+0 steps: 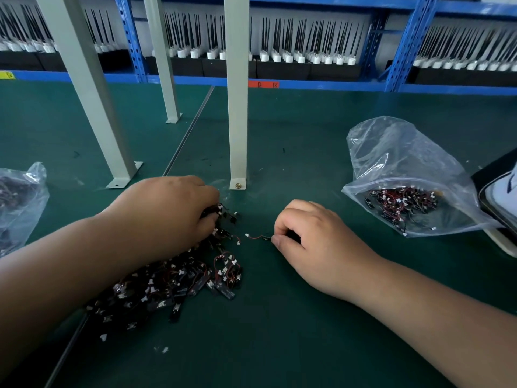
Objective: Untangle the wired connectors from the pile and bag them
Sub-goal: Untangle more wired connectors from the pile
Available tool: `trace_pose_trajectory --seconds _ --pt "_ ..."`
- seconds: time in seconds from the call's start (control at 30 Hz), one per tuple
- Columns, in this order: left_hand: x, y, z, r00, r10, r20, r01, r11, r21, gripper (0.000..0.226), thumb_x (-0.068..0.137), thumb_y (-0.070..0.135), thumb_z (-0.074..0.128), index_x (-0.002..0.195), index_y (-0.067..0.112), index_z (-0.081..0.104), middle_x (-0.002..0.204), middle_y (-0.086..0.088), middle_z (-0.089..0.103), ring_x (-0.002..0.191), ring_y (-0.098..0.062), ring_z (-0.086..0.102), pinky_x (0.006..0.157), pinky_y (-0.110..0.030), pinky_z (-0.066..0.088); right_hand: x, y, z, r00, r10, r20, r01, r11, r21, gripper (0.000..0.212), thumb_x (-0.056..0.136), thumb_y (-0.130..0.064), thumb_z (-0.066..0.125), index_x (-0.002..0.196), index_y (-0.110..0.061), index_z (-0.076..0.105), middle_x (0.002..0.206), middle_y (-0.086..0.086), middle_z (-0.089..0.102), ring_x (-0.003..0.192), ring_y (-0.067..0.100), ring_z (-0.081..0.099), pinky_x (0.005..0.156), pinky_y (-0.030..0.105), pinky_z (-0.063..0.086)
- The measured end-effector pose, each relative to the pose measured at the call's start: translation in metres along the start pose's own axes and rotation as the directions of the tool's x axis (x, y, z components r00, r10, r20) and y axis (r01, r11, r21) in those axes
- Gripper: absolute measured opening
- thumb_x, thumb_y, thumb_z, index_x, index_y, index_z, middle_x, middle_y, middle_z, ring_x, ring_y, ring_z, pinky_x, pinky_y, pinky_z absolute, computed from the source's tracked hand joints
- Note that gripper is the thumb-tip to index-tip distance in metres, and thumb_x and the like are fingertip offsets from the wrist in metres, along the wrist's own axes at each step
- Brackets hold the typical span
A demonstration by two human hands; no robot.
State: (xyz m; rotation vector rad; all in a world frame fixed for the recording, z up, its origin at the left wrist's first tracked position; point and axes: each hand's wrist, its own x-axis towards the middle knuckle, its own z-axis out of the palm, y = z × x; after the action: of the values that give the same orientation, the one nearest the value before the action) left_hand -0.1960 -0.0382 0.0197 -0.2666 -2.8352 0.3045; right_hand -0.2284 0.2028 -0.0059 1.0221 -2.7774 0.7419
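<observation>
Green mat (279,345) covers the bench; blue racks (405,46) at the rear hold rows of black antennas (282,37) on white bases, and three grey posts (237,107) stand bolted to the mat. At the far left edge lies the left bag (19,203), clear and crumpled, with dark wired parts inside. Left hand (167,217) reaches in from the lower left, palm down, fingers curled into the upper end of the pile (173,287) and gripping a clump of it. Pile: a tangled heap of black connectors with red wires and white plugs, lying on the mat beneath and beside the left forearm. Just right of the heap and separate from it is one connector (258,237): white plug toward the pile, red wire running right, black end pinched between thumb and forefinger of the right hand (313,242), remaining fingers curled. Well to the right, the right bag (405,152) rests on the mat, clear and puffed up, with a layer of connectors in its lower part. Dark-rimmed tray (500,197) sits just beside this bag, cut off by the right edge
</observation>
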Motion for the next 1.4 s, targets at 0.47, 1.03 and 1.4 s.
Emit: trace_pose_trajectory --seconds 0.47,1.03,1.4 --pt "0.005 0.000 -0.028 0.987 0.078 -0.138 -0.092 0.991 -0.097 0.032 0.089 0.056 0.035 0.099 0.037 0.058 0.091 0.014 0.057 0.081 -0.013 0.059 0.064 -0.031 0.050 0.003 0.008 0.002 0.999 -0.021 -0.040 0.026 0.991 0.131 0.018 0.096 -0.025 0.059 0.080 -0.027 0.052 0.085 -0.011 0.050 0.082 0.011 0.050 0.077 0.028 0.035" --pt "0.035 0.033 -0.019 0.982 0.166 0.094 -0.104 0.880 -0.464 0.014 0.081 0.040 0.069 0.092 0.042 0.060 0.093 0.023 0.056 0.086 0.003 0.054 0.078 -0.024 0.046 0.002 0.010 0.004 0.998 -0.037 -0.053 0.050 0.960 0.275 0.026 0.080 -0.023 0.074 0.092 -0.031 0.053 0.102 -0.015 0.053 0.096 0.003 0.053 0.079 0.023 0.042" --pt "0.019 0.022 -0.039 0.892 0.086 0.444 0.039 0.964 -0.264 0.052 0.065 0.067 0.041 0.114 0.049 0.042 0.120 0.016 0.050 0.108 -0.012 0.052 0.094 -0.036 0.046 -0.001 0.010 0.001 0.979 -0.025 0.200 -0.022 0.973 0.229 0.115 0.057 -0.078 0.069 0.148 -0.054 0.003 0.159 -0.022 0.027 0.146 0.001 0.026 0.118 0.034 0.029"
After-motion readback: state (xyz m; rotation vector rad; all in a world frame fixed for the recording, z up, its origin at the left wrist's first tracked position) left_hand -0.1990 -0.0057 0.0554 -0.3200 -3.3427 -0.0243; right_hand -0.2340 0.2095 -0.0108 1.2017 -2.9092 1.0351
